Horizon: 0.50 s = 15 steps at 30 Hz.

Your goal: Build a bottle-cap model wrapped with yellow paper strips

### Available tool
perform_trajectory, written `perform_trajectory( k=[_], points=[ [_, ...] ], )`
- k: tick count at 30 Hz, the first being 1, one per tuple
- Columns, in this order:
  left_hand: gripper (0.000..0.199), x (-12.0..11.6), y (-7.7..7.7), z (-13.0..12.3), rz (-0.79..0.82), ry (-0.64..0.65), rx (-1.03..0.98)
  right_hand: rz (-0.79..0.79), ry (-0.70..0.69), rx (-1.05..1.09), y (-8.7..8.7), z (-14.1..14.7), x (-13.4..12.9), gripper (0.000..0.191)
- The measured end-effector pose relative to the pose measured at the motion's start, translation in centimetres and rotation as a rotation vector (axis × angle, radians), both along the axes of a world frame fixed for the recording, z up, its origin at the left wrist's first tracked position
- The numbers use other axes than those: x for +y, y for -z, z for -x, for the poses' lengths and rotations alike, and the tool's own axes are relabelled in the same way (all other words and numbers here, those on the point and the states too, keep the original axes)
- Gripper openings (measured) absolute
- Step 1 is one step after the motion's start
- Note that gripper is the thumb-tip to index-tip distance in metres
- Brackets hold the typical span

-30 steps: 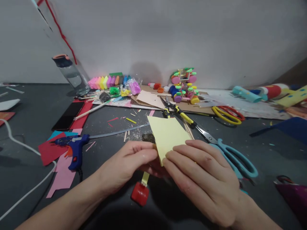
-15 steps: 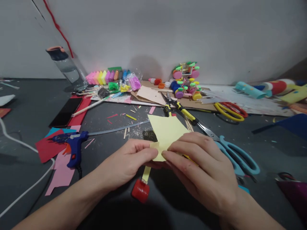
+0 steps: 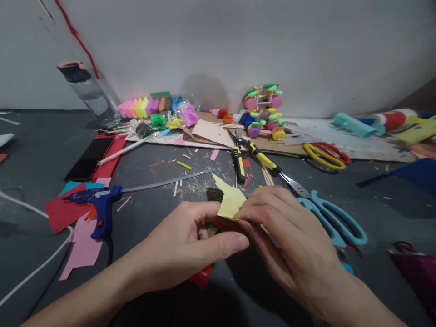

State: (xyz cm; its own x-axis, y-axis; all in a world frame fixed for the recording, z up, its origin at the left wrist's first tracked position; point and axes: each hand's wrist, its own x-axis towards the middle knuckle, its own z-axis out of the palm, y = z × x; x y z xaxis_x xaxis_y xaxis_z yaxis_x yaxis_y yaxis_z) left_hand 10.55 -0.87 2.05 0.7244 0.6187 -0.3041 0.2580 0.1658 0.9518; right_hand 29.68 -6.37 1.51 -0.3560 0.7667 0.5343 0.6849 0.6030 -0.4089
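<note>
Between my hands a piece of pale yellow paper is tilted, one pointed corner sticking up toward the back. My right hand pinches its near right edge between thumb and fingers. My left hand has its fingers curled against the paper's left edge and underside, while the thumb reaches across in front, off the sheet. A small yellowish bit shows between the left fingers. Partly hidden below that hand is a red cylinder-like piece. Light blue scissors lie right of my right hand.
A blue glue gun rests on paper scraps at left, near a phone. Yellow-black pliers lie beyond the paper. At the back are a water bottle, colored clay packs and yellow-handled scissors.
The yellow paper has tipped and now shows less of its face. My left thumb has come off it and stretched right. The left hand now covers the yellow strip and most of the red piece.
</note>
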Motion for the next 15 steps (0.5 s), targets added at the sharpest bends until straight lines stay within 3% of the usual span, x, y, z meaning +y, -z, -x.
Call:
perform_trajectory(
  k=[5,15],
  points=[
    [0.033,-0.17,0.53,-0.21,-0.021,-0.072,0.009,0.045,0.001,0.025,-0.09,0.41,-0.20,0.013],
    [0.035,-0.14,0.27,-0.14,-0.264,-0.052,0.037,0.098,0.080,0.041,-0.14,0.91,-0.38,0.013]
  ],
)
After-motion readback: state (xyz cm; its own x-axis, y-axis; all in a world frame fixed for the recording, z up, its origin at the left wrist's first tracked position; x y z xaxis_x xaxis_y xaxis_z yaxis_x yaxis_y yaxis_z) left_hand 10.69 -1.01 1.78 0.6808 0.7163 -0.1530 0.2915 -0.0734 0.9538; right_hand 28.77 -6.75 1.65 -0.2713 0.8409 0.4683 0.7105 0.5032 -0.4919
